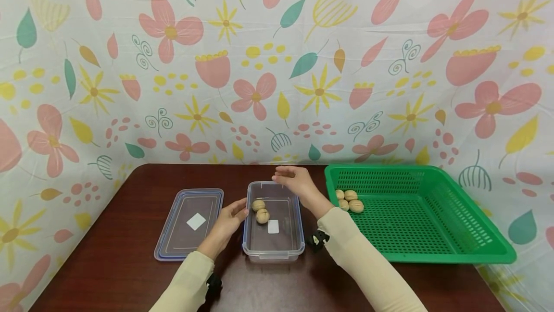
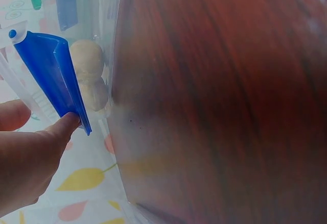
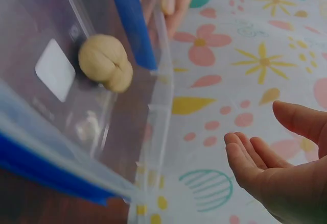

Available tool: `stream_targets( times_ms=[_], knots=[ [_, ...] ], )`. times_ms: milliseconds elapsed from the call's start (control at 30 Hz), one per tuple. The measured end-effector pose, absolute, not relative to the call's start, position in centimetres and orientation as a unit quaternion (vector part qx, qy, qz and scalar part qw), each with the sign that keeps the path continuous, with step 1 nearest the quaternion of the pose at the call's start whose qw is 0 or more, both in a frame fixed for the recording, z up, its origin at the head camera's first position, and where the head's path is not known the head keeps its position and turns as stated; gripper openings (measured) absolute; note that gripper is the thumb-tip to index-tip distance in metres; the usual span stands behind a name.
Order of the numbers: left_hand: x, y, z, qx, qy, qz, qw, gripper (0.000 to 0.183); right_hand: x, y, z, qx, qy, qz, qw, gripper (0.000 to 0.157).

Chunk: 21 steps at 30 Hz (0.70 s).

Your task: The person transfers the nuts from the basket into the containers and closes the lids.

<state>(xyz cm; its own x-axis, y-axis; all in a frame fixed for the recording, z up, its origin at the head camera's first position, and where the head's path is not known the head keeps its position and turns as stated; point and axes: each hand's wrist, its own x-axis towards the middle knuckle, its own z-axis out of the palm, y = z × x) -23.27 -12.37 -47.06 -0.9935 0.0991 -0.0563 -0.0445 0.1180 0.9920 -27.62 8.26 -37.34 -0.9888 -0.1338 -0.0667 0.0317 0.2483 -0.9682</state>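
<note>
Two walnuts (image 1: 262,216) lie touching along the left wall inside a clear plastic box (image 1: 273,255) with blue side flaps. My left hand (image 1: 228,221) is at the box's left side, fingers outside the wall. Close up in the left wrist view, one fingertip touches the end of a blue flap (image 2: 51,76). Above the far right part of the box hovers my right hand (image 1: 298,182), its fingers loosely extended. Nothing sits in that hand (image 3: 281,168) in the right wrist view, where the walnuts (image 3: 104,63) show beside a white label (image 3: 55,71).
To the left, a clear lid (image 1: 173,225) with a blue edge and a white label lies flat on the dark wooden table (image 1: 117,254). A green perforated basket (image 1: 433,258) stands on the right, with several walnuts (image 1: 356,206) in its left part. A flowered cloth (image 1: 259,86) hangs behind.
</note>
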Motion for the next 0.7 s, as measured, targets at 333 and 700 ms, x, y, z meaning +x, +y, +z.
stream_targets(
  times_ms=[333, 700],
  knots=[
    [-23.4, -12.4, -47.1, 0.022, 0.748, 0.662, 0.050, 0.045, -28.6, 11.5, -35.4, -0.037, 0.798, -0.599, 0.053, 0.046],
    [-23.3, -12.4, -47.1, 0.016, 0.748, 0.662, 0.050, 0.045, -28.9, 15.4, -34.2, -0.031, 0.805, -0.590, 0.052, 0.049]
  ],
)
